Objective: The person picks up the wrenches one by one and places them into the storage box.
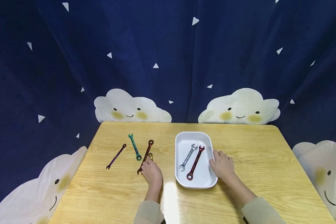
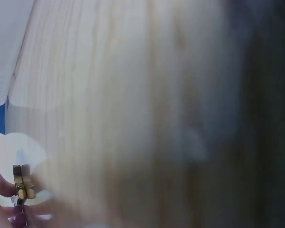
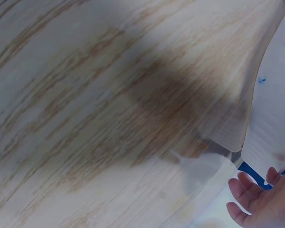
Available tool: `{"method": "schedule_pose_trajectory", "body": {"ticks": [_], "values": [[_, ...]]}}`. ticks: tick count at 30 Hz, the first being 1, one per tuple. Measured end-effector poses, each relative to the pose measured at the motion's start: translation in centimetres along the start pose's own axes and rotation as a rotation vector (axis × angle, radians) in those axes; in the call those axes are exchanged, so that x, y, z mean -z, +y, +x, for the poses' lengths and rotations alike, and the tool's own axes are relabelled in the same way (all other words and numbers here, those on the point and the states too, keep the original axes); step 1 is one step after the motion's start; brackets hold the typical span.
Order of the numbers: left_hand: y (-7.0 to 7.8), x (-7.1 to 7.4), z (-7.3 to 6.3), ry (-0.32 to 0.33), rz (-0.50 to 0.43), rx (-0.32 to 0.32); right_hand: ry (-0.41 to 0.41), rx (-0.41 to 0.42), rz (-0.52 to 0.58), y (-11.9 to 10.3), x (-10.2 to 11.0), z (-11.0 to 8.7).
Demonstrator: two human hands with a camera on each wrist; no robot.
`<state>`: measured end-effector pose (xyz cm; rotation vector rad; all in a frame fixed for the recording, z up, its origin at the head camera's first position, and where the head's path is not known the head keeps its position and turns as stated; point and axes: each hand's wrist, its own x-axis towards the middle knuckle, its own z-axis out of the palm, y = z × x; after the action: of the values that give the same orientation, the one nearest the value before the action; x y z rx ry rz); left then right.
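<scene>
My left hand (image 1: 152,172) is low over the table and pinches a small gold wrench (image 1: 150,155), whose ring end shows beyond the fingers. In the left wrist view the gold wrench (image 2: 20,181) stands out at the fingertips. Just beside that hand, partly covered by it, lies a dark red-brown wrench (image 1: 146,155). My right hand (image 1: 223,164) rests against the right side of a white tray (image 1: 179,180), fingers loosely extended. Inside the tray lie a silver wrench (image 1: 188,157) and a red wrench (image 1: 196,162), side by side.
A teal wrench (image 1: 134,147) and a purple wrench (image 1: 116,156) lie on the wooden table (image 1: 268,174), left of the left hand. Behind the table hangs a dark blue curtain (image 1: 168,37) with cloud shapes.
</scene>
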<state>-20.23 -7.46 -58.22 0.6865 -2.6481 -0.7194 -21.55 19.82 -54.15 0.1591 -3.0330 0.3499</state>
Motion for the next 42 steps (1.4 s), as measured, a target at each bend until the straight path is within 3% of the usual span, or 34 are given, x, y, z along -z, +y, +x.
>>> {"method": "schedule_pose_trajectory", "body": {"ticks": [8,31,42], "values": [[0.10,0.07,0.13,-0.006,0.011,-0.016,-0.005,-0.002,-0.003,-0.09,0.15,0.11],[-0.04,-0.36,-0.13,0.062,0.102,-0.107,0.011,-0.002,0.004,0.08,-0.24,0.03],[0.01,-0.01,-0.16,0.020,0.099,-0.099,0.000,-0.008,-0.002,-0.10,-0.04,0.05]]}}
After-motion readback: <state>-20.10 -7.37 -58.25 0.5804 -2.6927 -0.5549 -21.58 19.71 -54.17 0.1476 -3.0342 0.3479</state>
